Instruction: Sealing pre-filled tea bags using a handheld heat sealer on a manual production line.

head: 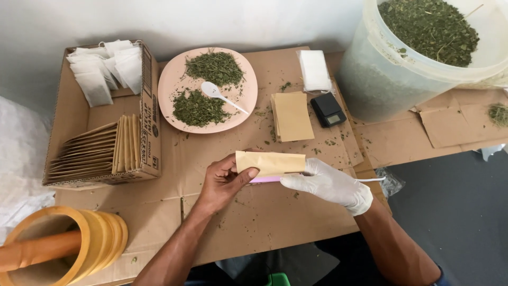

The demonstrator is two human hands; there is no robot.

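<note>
1. Bare left hand (222, 182) pinching the left end of a tan paper envelope (271, 162), thumb on top, fingers curled beneath.
2. Right hand (328, 184), in a white glove, gripping the envelope's right end, fingers closed around it and a pink device (264, 179) with a white cord (370, 180) just under the envelope.
3. Envelope held flat and level above the cardboard-covered table (254, 222), between both hands, near the front middle.
4. Just behind: stack of matching tan envelopes (292, 116), small black scale (328, 110) to its right, white pad stack (314, 70) behind that.
5. Pink plate (174, 74) with 2 heaps of dried green leaf (214, 68) and a white spoon (219, 95), well behind the left hand.
6. Cardboard box (151, 127) at left holding filled tan envelopes and white tea bags (103, 69).
7. Large translucent bucket (381, 79) of dried leaf at far right.
8. Yellow mortar (98, 235) with wooden pestle (37, 250) at the near left corner.
</note>
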